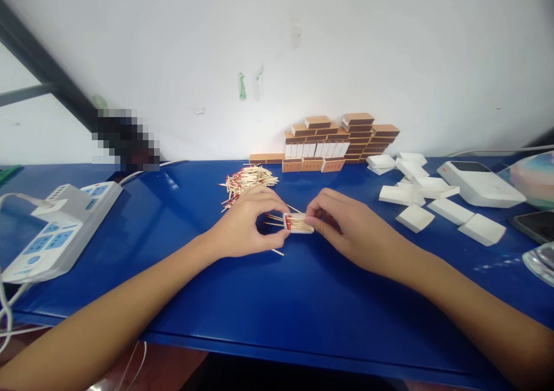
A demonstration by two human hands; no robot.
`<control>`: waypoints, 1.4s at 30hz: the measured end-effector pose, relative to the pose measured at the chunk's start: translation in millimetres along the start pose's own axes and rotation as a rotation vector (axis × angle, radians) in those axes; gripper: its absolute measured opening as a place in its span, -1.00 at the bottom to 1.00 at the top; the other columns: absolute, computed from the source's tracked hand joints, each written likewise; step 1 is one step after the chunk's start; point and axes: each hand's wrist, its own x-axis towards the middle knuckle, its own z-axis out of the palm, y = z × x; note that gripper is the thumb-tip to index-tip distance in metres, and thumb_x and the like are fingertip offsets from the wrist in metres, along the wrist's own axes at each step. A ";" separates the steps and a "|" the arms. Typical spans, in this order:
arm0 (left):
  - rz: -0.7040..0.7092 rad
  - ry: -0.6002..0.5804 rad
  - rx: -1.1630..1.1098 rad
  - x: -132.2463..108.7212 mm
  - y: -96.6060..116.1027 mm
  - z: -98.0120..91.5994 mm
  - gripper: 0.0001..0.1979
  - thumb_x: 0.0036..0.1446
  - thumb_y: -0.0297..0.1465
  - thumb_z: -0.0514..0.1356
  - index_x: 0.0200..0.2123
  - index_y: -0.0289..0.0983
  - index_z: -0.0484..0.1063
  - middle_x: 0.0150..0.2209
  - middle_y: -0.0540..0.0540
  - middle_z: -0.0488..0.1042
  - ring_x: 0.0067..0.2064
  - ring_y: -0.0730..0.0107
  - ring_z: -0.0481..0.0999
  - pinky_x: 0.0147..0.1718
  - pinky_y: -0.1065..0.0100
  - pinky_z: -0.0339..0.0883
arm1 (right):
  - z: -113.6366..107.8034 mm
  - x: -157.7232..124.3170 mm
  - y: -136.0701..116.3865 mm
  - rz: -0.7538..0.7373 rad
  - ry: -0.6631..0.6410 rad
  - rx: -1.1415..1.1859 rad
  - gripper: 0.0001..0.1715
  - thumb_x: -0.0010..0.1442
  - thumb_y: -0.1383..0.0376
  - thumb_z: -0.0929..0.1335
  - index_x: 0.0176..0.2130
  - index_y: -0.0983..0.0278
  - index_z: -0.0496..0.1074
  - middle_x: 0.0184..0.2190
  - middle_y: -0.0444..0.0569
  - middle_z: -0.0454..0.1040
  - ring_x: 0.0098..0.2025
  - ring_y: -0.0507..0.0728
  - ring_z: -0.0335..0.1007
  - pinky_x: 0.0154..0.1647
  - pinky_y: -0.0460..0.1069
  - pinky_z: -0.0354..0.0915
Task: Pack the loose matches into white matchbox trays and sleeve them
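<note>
Small white tray point(299, 230), one, above the middle of the blue tabletop point(277, 299), filled with red-tipped matches point(296, 224), heads toward my left; my left hand point(251, 221), thumb and fingers curved round the tray's left end and gripping it; my right hand point(350, 224), thumb and fingers pinched at the right end of the same tray, covering part of it; stray matches point(274, 224), several, scattered by my left hand, some partly hidden by it; loose match pile point(251, 177), one, heaped just beyond my left hand, which hides its near edge; brown-and-orange matchbox stack point(361, 140), stepped, against the white wall point(208, 51), including a row of white-faced pieces point(315, 150); white box-shaped pieces point(415, 218), a jumbled group, to the right beyond my right hand; white device with dark screen point(485, 186), one, beside that group; dark flat object point(536, 225) and clear plastic item point(541, 261), at the far right; white power strip point(64, 247), with a plugged-in adapter point(67, 203) and cables, at far left, well apart from my hands
</note>
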 end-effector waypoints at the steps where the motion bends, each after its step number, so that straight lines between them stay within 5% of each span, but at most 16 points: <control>1: -0.007 0.016 -0.003 0.3 0.2 0.1 -0.78 0.12 -0.40 0.35 -0.13 -0.16 0.58 -0.13 -0.04 0.66 -0.02 0.18 0.57 0.11 0.02 0.41 | -0.2 0.1 0.4 0.006 0.021 0.011 -0.85 0.46 0.25 0.27 -0.21 0.21 0.36 -0.24 -0.05 0.45 -0.33 0.08 0.34 -0.32 0.01 0.26; 5: -0.033 0.064 0.005 0.8 2.4 -0.7 -0.77 0.11 -0.41 0.35 -0.12 -0.16 0.58 -0.12 -0.04 0.67 0.01 0.17 0.57 0.12 0.01 0.41 | -1.9 -0.2 2.8 0.001 0.068 0.025 -0.83 0.47 0.23 0.27 -0.20 0.19 0.38 -0.25 -0.05 0.45 -0.34 0.09 0.34 -0.32 0.01 0.25; 18: -0.011 0.008 0.015 -0.8 3.0 1.7 -0.77 0.21 -0.39 0.30 -0.05 -0.18 0.54 -0.07 -0.07 0.64 0.05 0.18 0.54 0.15 0.03 0.36 | -2.1 -2.6 4.0 -0.016 -0.091 -0.057 -0.83 0.47 0.23 0.28 -0.14 0.21 0.44 -0.15 -0.02 0.46 -0.26 0.11 0.45 -0.25 0.04 0.32; 42: -0.039 0.050 -0.008 1.2 2.1 1.1 -0.75 0.21 -0.37 0.33 -0.03 -0.18 0.55 -0.07 -0.09 0.62 0.01 0.18 0.56 0.10 0.05 0.39 | -2.3 -2.1 2.5 -0.064 0.058 -0.096 -0.86 0.41 0.31 0.31 -0.13 0.20 0.50 -0.21 -0.03 0.49 -0.30 0.10 0.42 -0.30 0.01 0.28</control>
